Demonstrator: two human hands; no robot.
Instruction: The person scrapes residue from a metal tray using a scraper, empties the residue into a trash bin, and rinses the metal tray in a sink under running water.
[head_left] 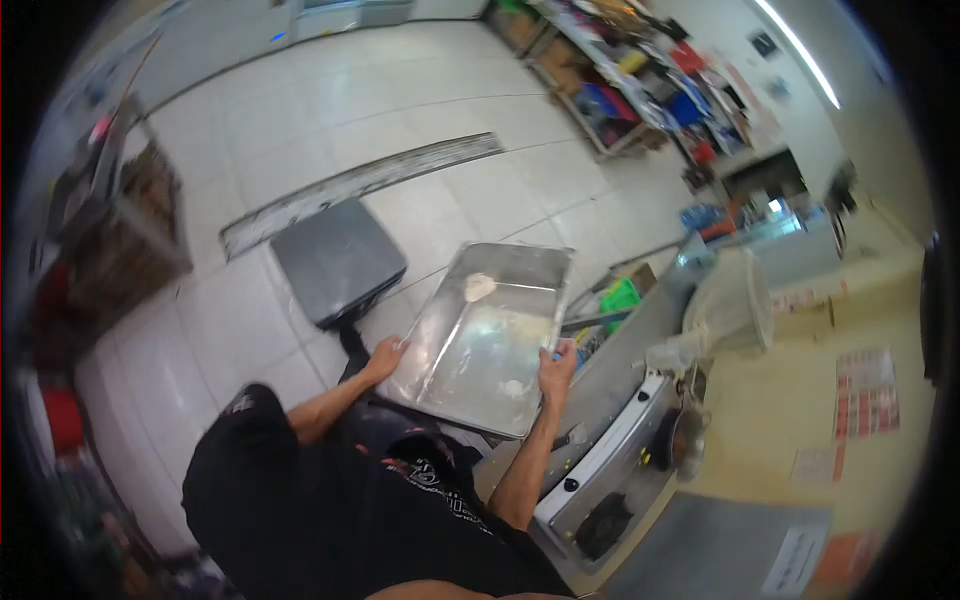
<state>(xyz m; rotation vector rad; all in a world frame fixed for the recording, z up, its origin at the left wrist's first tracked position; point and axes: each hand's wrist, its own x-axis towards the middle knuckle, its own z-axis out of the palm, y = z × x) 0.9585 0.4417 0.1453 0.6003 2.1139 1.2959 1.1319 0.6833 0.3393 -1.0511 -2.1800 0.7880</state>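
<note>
A deep rectangular steel pan [480, 340] is held in front of my body, tilted, with its inside facing me. My left hand [386, 358] grips its left rim, and my right hand [557, 370] grips the right rim. Inside the pan lies a pale lump [480, 288] that looks like dough, near the far left. A smaller whitish patch [514, 388] shows at the near right. Smears and reflections cover the metal. The fingers under the rims are partly hidden.
Left of the pan, a dark grey flat-topped box [338, 250] stands on the tiled floor. A floor drain [360, 190] runs behind it. To the right are a gas stove [605, 475] and a whitish funnel-shaped container [735, 300]. A cluttered shelf [640, 70] stands farther back.
</note>
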